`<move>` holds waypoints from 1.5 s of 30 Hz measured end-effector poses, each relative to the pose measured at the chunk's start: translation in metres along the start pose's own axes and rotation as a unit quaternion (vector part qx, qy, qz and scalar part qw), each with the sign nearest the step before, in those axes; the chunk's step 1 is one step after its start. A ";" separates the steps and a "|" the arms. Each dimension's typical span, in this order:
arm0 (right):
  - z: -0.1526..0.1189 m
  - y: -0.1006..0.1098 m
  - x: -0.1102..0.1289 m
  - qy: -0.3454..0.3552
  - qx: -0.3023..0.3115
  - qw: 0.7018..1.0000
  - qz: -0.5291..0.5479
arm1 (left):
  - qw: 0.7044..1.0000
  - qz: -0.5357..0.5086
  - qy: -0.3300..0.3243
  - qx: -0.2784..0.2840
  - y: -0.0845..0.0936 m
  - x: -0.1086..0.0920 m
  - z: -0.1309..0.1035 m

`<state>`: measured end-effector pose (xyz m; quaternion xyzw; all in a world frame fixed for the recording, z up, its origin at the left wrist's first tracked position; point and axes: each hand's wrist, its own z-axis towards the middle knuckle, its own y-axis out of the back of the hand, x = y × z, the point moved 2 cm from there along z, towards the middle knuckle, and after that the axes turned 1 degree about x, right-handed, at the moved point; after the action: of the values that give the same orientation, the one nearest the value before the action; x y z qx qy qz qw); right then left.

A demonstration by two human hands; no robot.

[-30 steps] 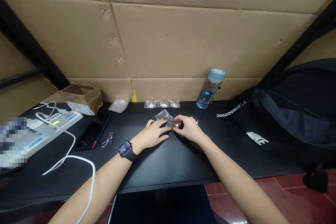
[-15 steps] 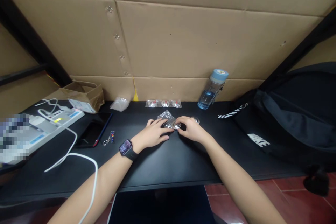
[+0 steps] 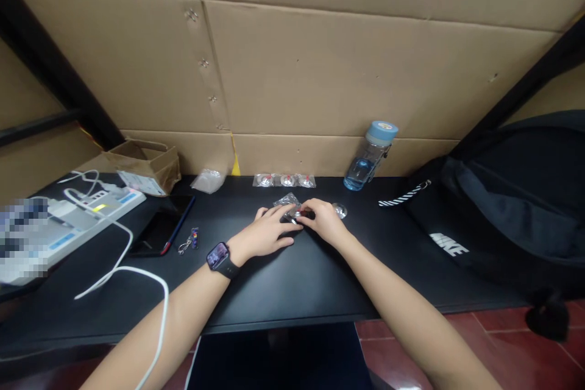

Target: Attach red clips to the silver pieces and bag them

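Observation:
My left hand (image 3: 270, 233) lies flat on the desk, its fingers stretched and spread across a small clear plastic bag (image 3: 287, 199). My right hand (image 3: 323, 219) is pinched at the near right side of that bag, its fingertips on a shiny round metal disc (image 3: 298, 214) with a red spot. Fingers partly cover the disc, and I cannot tell how far inside the bag it sits. Just right of my right hand lies another shiny round disc (image 3: 340, 210). Behind both hands, several bagged discs with red spots (image 3: 287, 180) stand in a row by the cardboard wall.
A stack of clear bags (image 3: 209, 180) lies left of the row. Further left are a paper box (image 3: 148, 164), a phone (image 3: 162, 225), a keychain (image 3: 194, 237) and a power strip (image 3: 98, 210) with a white cable. At right stand a water bottle (image 3: 365, 158) and a black backpack (image 3: 498, 207).
My right hand has moved a little left and away from me, carrying the disc to the bag. The second disc on the right shows more. My left hand stays put.

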<state>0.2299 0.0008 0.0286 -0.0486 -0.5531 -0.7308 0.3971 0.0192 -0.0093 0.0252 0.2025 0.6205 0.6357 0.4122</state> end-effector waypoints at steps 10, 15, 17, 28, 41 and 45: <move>-0.003 0.006 -0.003 0.013 -0.015 0.999 -0.037 | 0.999 -0.036 -0.013 0.006 0.003 -0.006 -0.001; 0.008 -0.005 0.002 -0.018 -0.023 0.991 -0.134 | 0.998 -0.054 -0.026 0.008 0.000 -0.008 -0.001; 0.009 -0.003 0.002 -0.023 -0.024 0.992 -0.123 | 0.998 -0.053 -0.026 0.003 0.003 -0.009 -0.001; -0.008 0.028 -0.006 0.048 0.038 0.998 -0.018 | 0.990 0.010 0.077 -0.121 0.022 -0.013 0.009; -0.005 0.013 -0.011 0.026 0.055 0.998 -0.007 | 0.970 -0.059 0.189 -0.139 0.012 0.003 0.011; -0.005 0.006 -0.011 -0.019 0.047 0.999 -0.016 | 0.964 -0.074 0.217 -0.138 0.004 0.005 0.015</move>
<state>0.2430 0.0017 0.0261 -0.0353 -0.5949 -0.7092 0.3768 0.0269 0.0044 0.0300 -0.0450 0.6145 0.7116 0.3376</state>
